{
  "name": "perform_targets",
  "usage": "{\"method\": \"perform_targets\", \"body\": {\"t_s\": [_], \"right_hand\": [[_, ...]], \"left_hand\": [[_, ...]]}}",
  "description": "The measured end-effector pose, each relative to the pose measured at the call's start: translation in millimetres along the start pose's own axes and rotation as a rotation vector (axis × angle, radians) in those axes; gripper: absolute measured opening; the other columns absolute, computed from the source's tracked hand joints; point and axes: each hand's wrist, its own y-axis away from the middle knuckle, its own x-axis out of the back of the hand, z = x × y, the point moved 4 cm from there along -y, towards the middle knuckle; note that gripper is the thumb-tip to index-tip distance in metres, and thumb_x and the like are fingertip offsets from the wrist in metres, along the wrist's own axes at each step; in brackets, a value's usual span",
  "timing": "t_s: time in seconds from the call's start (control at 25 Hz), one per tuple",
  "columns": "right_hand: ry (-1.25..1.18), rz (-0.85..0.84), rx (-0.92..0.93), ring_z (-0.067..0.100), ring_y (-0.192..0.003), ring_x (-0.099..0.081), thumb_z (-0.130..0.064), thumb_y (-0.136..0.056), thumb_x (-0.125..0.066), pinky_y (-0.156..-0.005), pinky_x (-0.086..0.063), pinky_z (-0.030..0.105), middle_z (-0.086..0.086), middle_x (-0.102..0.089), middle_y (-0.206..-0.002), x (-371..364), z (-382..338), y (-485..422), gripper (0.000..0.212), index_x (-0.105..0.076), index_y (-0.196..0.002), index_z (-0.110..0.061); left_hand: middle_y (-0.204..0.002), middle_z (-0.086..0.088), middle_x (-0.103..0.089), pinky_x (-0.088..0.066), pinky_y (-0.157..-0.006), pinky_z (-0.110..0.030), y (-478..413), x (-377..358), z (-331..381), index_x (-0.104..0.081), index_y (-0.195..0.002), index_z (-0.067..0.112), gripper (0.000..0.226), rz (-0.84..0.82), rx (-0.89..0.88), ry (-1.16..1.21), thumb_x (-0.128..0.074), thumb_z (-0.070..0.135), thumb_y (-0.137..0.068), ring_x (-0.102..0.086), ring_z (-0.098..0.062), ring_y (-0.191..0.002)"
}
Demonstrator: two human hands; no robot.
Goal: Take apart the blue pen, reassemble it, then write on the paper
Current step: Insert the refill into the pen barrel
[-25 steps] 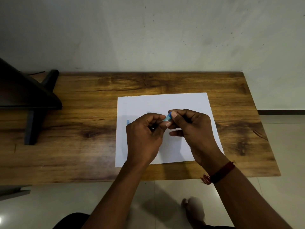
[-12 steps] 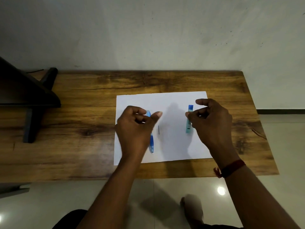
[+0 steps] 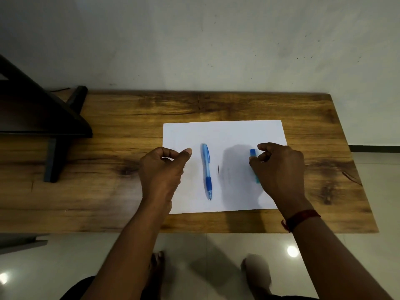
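Observation:
The blue pen (image 3: 206, 169) lies lengthwise on the white paper (image 3: 223, 133), tip toward me. Just left of it hovers my left hand (image 3: 162, 169), fingers loosely curled and holding nothing. A thin dark rod (image 3: 218, 169) lies on the paper right of the pen. Farther right, a short blue pen piece (image 3: 252, 153) rests against the sheet; my right hand (image 3: 279, 167) has its thumb across it and hides its lower half.
The paper lies on a wooden table (image 3: 129, 148) set against a pale wall. A dark stand (image 3: 39, 118) occupies the table's left end. Tiled floor and my feet show below the near edge.
The two hands pulled apart from the middle. My left hand let go of the pen, which now lies on the paper, and drew left. My right hand lowered the blue piece at the right.

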Motion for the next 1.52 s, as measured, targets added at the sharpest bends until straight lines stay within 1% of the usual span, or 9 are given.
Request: {"method": "perform_targets", "body": {"t_s": [0.12, 0.28, 0.4, 0.48, 0.72, 1.08, 1.28, 1.4, 1.52], "right_hand": [[0.017, 0.018, 0.035, 0.019, -0.078, -0.066, -0.024, -0.080, -0.076, -0.077, -0.044, 0.024, 0.009, -0.074, -0.097, 0, -3, -1, 0.034, -0.071, -0.111, -0.010], [-0.024, -0.198, 0.190, 0.011, -0.083, -0.055, -0.028, -0.079, -0.077, -0.078, -0.045, 0.025, 0.002, -0.071, -0.098, -21, -18, 4, 0.026, -0.073, -0.102, -0.019], [0.062, -0.305, 0.237, 0.013, -0.091, -0.052, -0.033, -0.077, -0.077, -0.078, -0.038, 0.024, 0.001, -0.069, -0.104, -37, -21, 7, 0.029, -0.073, -0.104, -0.022], [0.085, -0.320, 0.256, 0.016, -0.093, -0.050, -0.033, -0.075, -0.079, -0.076, -0.036, 0.025, 0.003, -0.068, -0.105, -42, -21, 8, 0.031, -0.073, -0.104, -0.021], [0.103, -0.325, 0.285, 0.016, -0.092, -0.050, -0.032, -0.077, -0.077, -0.076, -0.035, 0.024, 0.004, -0.067, -0.105, -47, -21, 10, 0.031, -0.072, -0.106, -0.021], [0.135, -0.345, 0.290, 0.019, -0.095, -0.055, -0.031, -0.080, -0.075, -0.079, -0.040, 0.022, 0.002, -0.066, -0.105, -56, -22, 15, 0.028, -0.070, -0.106, -0.023], [0.060, -0.337, 0.279, 0.011, -0.081, -0.050, -0.027, -0.075, -0.080, -0.071, -0.037, 0.021, -0.004, -0.063, -0.088, -55, -24, 14, 0.022, -0.070, -0.094, -0.022], [-0.027, -0.359, 0.240, 0.006, -0.071, -0.049, -0.024, -0.075, -0.080, -0.067, -0.036, 0.015, -0.009, -0.057, -0.080, -52, -23, 12, 0.018, -0.064, -0.083, -0.024], [-0.102, -0.367, 0.170, 0.004, -0.064, -0.051, -0.022, -0.078, -0.078, -0.063, -0.037, 0.010, -0.008, -0.059, -0.076, -49, -23, 10, 0.019, -0.059, -0.077, -0.026]], "left_hand": [[-0.065, 0.000, -0.065, -0.051, -0.055, -0.027, -1, 4, 2, -0.061, -0.072, 0.025, 0.025, -0.024, -0.100, -0.128, -0.078, 0.044, -0.072, -0.063, -0.013, -0.059], [-0.061, 0.005, -0.067, -0.041, -0.037, -0.011, 7, -3, -3, -0.062, -0.072, 0.023, 0.026, -0.142, -0.125, -0.217, -0.075, 0.045, -0.074, -0.062, 0.000, -0.047], [-0.066, 0.003, -0.069, -0.050, -0.045, -0.019, 14, -16, -7, -0.061, -0.072, 0.023, 0.026, -0.229, -0.152, -0.328, -0.073, 0.047, -0.076, -0.064, -0.009, -0.046], [-0.065, 0.003, -0.068, -0.055, -0.053, -0.024, 17, -22, -9, -0.062, -0.072, 0.024, 0.026, -0.250, -0.173, -0.368, -0.072, 0.048, -0.076, -0.064, -0.010, -0.045], [-0.060, 0.011, -0.063, -0.050, -0.053, -0.018, 24, -29, -11, -0.058, -0.068, 0.029, 0.024, -0.261, -0.233, -0.383, -0.075, 0.044, -0.076, -0.063, -0.007, -0.049], [-0.075, -0.004, -0.072, -0.060, -0.072, -0.038, 25, -31, -13, -0.070, -0.084, 0.013, 0.025, -0.252, -0.232, -0.366, -0.073, 0.037, -0.079, -0.068, -0.018, -0.064], [-0.066, 0.002, -0.068, -0.056, -0.069, -0.028, 25, -30, -11, -0.072, -0.078, 0.014, 0.020, -0.224, -0.279, -0.383, -0.072, 0.033, -0.080, -0.065, -0.013, -0.059], [-0.058, 0.013, -0.057, -0.043, -0.059, -0.014, 24, -28, -8, -0.072, -0.073, 0.015, 0.019, -0.201, -0.293, -0.404, -0.072, 0.033, -0.078, -0.060, -0.007, -0.057], [-0.058, 0.016, -0.059, -0.037, -0.057, -0.011, 22, -26, -6, -0.070, -0.069, 0.021, 0.017, -0.198, -0.303, -0.411, -0.071, 0.036, -0.077, -0.059, -0.005, -0.058]]}}
